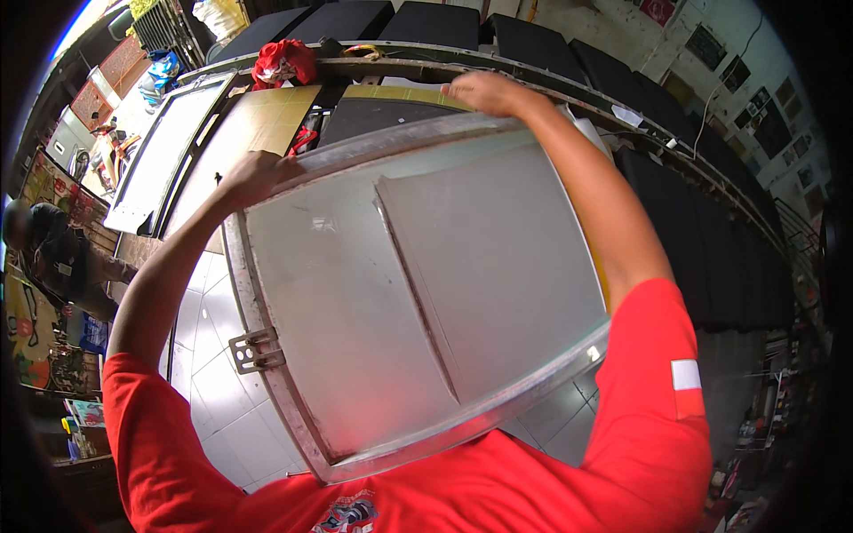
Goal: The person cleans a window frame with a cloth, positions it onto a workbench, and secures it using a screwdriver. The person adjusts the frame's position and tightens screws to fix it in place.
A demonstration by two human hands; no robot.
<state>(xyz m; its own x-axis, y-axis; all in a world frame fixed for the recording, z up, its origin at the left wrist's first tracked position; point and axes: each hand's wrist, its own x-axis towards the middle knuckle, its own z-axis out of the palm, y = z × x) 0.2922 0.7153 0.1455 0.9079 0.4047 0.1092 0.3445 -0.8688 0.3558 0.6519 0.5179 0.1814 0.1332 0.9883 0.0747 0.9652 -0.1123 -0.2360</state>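
A large metal-framed panel (324, 293) with a cloudy, glass-like face fills the middle of the view. It leans toward me, its near edge at my chest. A dark-edged seam crosses its face. My left hand (258, 178) is closed round the far left part of the frame. Beyond the far right part of the frame is my right hand (487, 93), fingers curled; what they hold, if anything, is hidden. On the panel's left side sits a slotted metal bracket (256, 352).
A workbench rail (418, 69) runs behind the panel, with a red cloth (284, 64) on it. Several black padded blocks (431, 25) line the back. Another framed panel (169, 151) lies at left, and a person (67, 258) is farther left. Pale floor tiles (222, 391) show below.
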